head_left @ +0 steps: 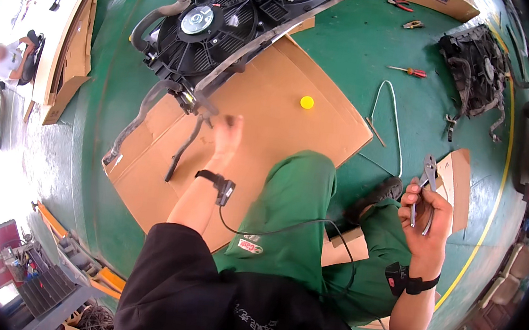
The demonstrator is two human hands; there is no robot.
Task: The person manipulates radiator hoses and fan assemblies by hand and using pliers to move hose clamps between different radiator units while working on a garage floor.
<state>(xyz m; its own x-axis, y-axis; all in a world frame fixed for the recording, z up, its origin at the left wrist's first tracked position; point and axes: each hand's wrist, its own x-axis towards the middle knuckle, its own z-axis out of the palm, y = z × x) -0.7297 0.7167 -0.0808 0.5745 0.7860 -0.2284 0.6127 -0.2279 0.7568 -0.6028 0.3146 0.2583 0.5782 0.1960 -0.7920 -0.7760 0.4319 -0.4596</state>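
Workshop floor [346, 58], green, glossy, marked with a yellow line [479, 242] toward the right edge.

Flattened cardboard sheet [268, 127], brown, laid on the floor in front of the person's green-trousered knees.

Radiator fan assembly [216, 39], black, two round fans side by side; rests at the sheet's upper edge, partly over it. Grey hose [132, 124] at its near end, running down to the left; shorter dark hose [183, 150] beside it.

Left hand [228, 134]: beside the assembly's near end and the hose fittings, blurred; whether it grips or only touches cannot be told.

Right hand [430, 218]: raised well apart at right, grasping slip-joint pliers [429, 173], head up, handles spread.

Yellow round cap [307, 102]: on the cardboard, right of the assembly.

Screwdriver [410, 71], red-handled, and bent white tube [400, 131]: on the floor, farther right.

Dark worn unit with hoses [477, 71]: floor, far right.
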